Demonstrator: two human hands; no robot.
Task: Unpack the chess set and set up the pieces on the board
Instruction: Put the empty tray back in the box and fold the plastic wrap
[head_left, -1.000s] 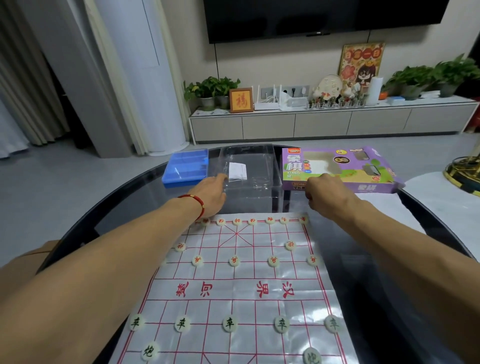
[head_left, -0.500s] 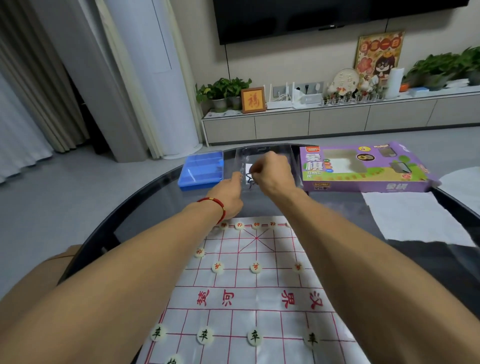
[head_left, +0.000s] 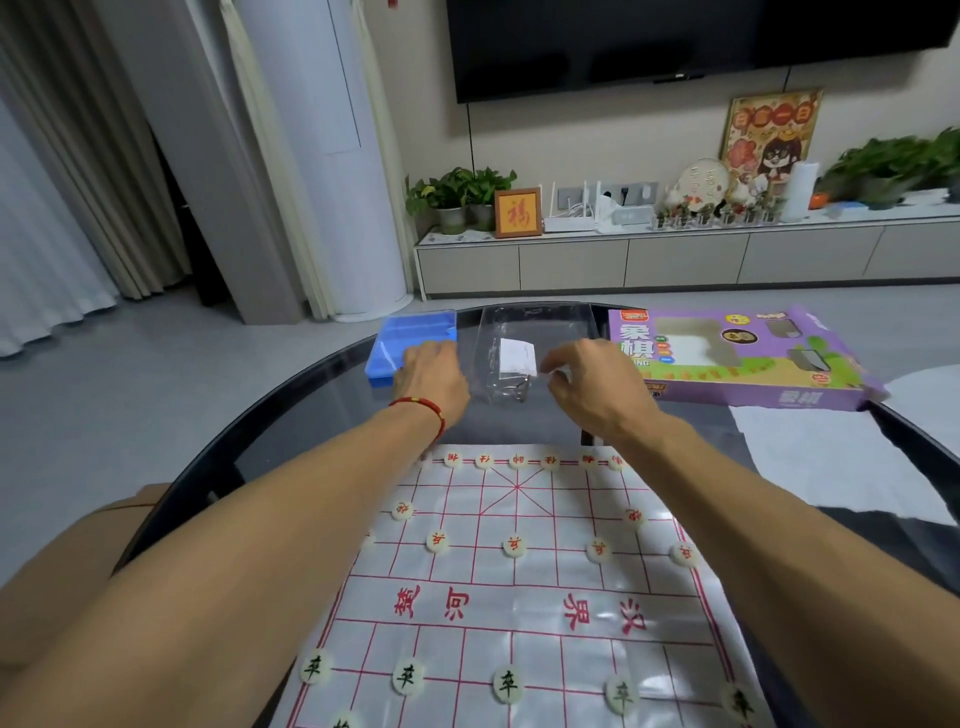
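Glass round table (head_left: 322, 415), dark-rimmed. Plastic board sheet (head_left: 519, 587) spread at the near side, red grid; pale round pieces (head_left: 514, 546) stand on both halves, red-marked far, dark-marked near. Purple carton (head_left: 753, 374) at far right, a window cut in its lid. Clear tray (head_left: 535, 322) at far centre, a white slip (head_left: 517, 358) inside. Blue case (head_left: 415, 338) just left of the tray. Left hand (head_left: 431, 379) lies knuckles-up at the tray's left edge; grip cannot be told. Right hand (head_left: 592, 384), fingers curled, pinches at something by the slip; what it holds is unclear. Judgement: set-up nearly complete, the step concerns the packaging. Next move calls for a light hold on thin plastic.
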